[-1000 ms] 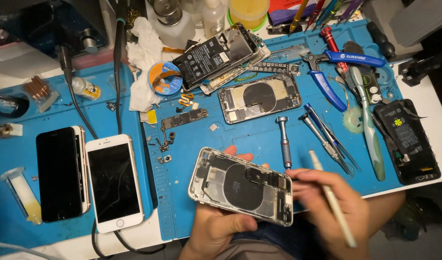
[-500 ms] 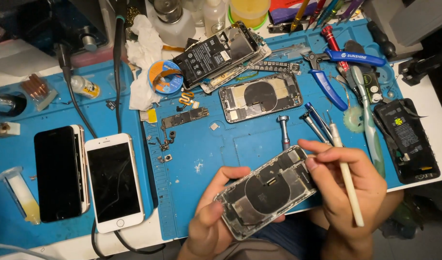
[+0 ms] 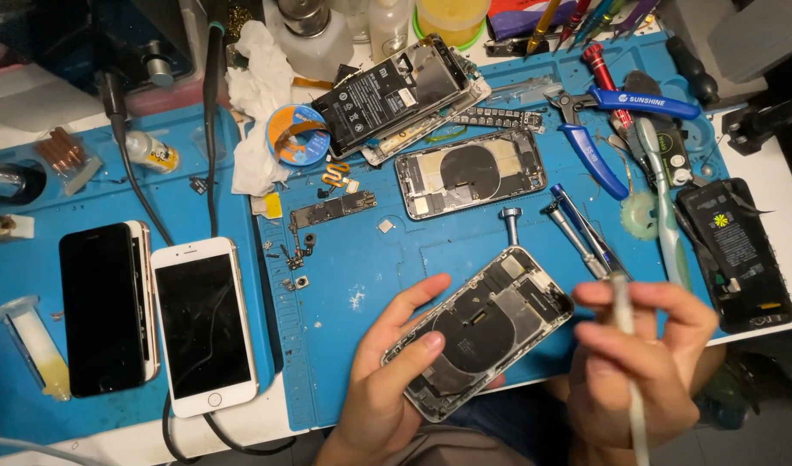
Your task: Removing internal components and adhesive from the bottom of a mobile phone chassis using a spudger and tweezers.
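Blue repair mat, one, the largest item, covering most of the bench.

Phones and phone bodies, counted: six. Two whole handsets lie at my left, one black and one white-fronted, side by side and nearly touching. One opened phone with its battery showing sits at the top, one opened rear housing just below it, one black battery-backed unit at the far right. The sixth, the open phone shell, is in my grasp at the near edge of the mat.

Hands: two. My left hand is wrapped around the shell's lower end, thumb across its inside. My right hand is pinched shut on one thin white stick tool, blurred, beside the shell's right end.

Blue-handled cutters: one. Screwdrivers right of the shell: at least two. Solder-wick reel: one.

Against half a second ago, the shell's tilt is unchanged, and my right hand has drawn slightly off it to the right.
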